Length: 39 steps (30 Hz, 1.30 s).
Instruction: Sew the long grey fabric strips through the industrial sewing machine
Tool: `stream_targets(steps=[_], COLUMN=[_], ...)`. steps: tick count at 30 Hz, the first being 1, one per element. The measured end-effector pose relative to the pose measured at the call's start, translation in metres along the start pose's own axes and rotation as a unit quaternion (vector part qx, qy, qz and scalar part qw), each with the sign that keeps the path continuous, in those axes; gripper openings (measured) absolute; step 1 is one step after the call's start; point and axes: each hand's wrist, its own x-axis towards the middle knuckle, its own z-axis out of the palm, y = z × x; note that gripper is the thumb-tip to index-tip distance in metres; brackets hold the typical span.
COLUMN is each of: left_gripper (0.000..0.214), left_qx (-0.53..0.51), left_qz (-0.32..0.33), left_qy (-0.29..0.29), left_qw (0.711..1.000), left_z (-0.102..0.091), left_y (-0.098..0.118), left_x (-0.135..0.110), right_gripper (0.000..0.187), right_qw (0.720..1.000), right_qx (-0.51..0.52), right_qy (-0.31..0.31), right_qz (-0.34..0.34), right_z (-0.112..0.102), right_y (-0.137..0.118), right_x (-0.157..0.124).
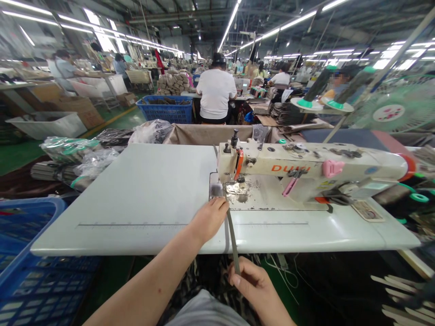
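Observation:
A narrow grey-green fabric strap [232, 235] runs from the sewing machine [265, 163] over the table's front edge toward my lap. My left hand [210, 218] lies on the tabletop just in front of the needle area, its fingers together and closed on the strap; the fingertips' underside is hidden. Below the table edge, my right hand [250, 281] pinches the strap between thumb and fingers. Close beyond my left fingertips are the metal needle plate [234, 188] and the presser foot area, partly hidden by the machine head.
The white sewing table [149, 190] has a printed ruler line. Blue crates [30, 240] stand at the left, beside plastic-wrapped bundles [73, 149]. Thread cones [317, 88] and a green fan [390, 111] are at the right. A person in a white shirt [216, 90] sits ahead.

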Motion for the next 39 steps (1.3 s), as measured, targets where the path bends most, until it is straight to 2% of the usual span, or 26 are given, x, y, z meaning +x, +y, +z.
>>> stream_targets(steps=[4,9,11,16,22,39], left_gripper=[0.016,0.023,0.024,0.023,0.018,0.014], left_qx=[0.015,0.010,0.010,0.021,0.012,-0.013], left_qz=[0.023,0.009,0.010,0.012,0.017,-0.004], left_qy=[0.009,0.026,0.029,0.033,0.010,0.010], left_qw=[1.000,1.000,0.999,0.999,1.000,1.000], left_z=[0.003,0.004,0.004,0.005,0.001,-0.001], left_y=[-0.001,0.000,0.001,0.000,0.001,0.000], left_x=[0.000,-0.001,-0.001,-0.001,0.000,-0.001], right_gripper=[0.040,0.048,0.047,0.044,0.039,0.040], right_qw=[0.999,0.995,0.996,0.997,0.997,0.998], right_qx=[-0.018,0.072,0.069,0.060,0.058,0.046], right_qy=[0.040,0.053,0.041,0.010,0.017,0.010], right_qz=[-0.021,0.046,0.047,0.038,0.045,0.033], right_z=[0.000,0.002,0.002,0.004,0.009,0.006], right_y=[0.012,0.031,0.033,0.016,-0.009,-0.003], right_x=[0.009,0.013,0.012,0.002,-0.009,-0.007])
